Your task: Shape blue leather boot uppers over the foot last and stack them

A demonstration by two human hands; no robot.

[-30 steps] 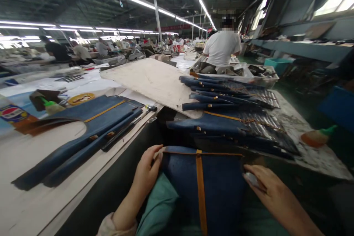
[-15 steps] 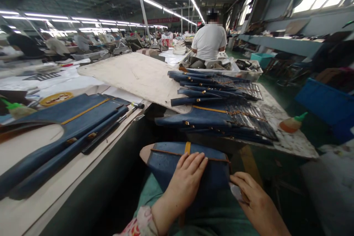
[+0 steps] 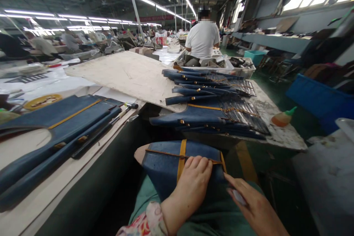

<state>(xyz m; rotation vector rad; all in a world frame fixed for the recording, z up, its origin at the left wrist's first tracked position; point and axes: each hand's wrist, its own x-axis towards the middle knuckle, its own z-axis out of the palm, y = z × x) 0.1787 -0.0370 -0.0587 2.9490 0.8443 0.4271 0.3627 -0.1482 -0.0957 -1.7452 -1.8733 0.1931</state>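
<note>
One panel point(image 3: 162, 167), tip point(image 3: 141, 154) leftward, axis unclear

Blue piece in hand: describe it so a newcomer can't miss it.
Find the green cloth low in the picture. The blue piece there has a yellow strip. Unlike the blue pieces on the tables, it lies under the left hand.

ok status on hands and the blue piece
Left fingers atop blue piece, covering part of its brown strip. Right fingers hold pale object by its edge. Stacked blue pieces ahead.
</note>
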